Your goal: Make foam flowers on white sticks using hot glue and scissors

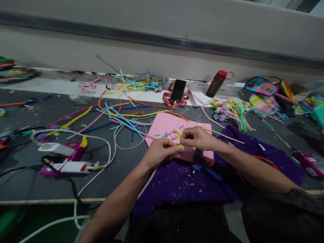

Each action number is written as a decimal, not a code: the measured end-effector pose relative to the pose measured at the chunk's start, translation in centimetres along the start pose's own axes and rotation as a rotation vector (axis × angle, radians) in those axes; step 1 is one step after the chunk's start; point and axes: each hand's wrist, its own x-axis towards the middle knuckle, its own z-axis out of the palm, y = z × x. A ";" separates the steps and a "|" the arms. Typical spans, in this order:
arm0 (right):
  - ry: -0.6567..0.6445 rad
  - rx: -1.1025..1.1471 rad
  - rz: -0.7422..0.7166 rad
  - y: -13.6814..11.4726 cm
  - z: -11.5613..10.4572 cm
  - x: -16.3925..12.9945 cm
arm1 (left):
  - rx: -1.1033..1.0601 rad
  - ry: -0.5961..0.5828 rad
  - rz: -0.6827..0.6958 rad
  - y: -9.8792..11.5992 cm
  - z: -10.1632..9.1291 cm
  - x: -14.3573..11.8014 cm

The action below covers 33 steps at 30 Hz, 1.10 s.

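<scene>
Head view: left hand [159, 152] and right hand [196, 137], both pinched shut on a small yellow piece [181, 146] over the pink foam block [164, 126]; keep pinch steady, fingertips close.

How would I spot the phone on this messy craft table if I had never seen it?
Start at the pink foam board just above the person's hands, then look straight toward the wall. There, the phone leans on a reddish stand left of the dark bottle. It is the only flat black rectangle among colourful pipe cleaners.
</scene>
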 end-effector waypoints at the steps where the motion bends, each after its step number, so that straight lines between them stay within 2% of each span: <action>1: 0.005 -0.008 0.001 0.0 0.0 0.0 | 0.015 0.018 0.011 0.0 0.0 0.0; 8: -0.009 -0.027 0.052 0.5 0.0 0.4 | 0.103 0.104 0.076 0.2 0.1 -0.1; 18: -0.168 -0.031 0.054 0.2 -0.7 0.7 | 0.124 0.107 0.078 0.0 0.2 -0.1; 25: -0.189 -0.058 0.030 0.3 -0.8 0.9 | 0.129 0.115 0.079 0.1 0.3 -0.1; 28: -0.111 -0.075 -0.027 -0.3 -1.4 0.6 | 0.088 0.124 0.082 0.1 0.1 0.1; 31: 0.124 -0.034 -0.093 -1.1 -2.1 -0.2 | -0.054 0.130 0.053 0.0 -0.3 0.4; 33: 0.289 0.040 -0.067 -1.3 -1.9 -0.9 | -0.179 0.127 0.027 0.0 -0.4 0.5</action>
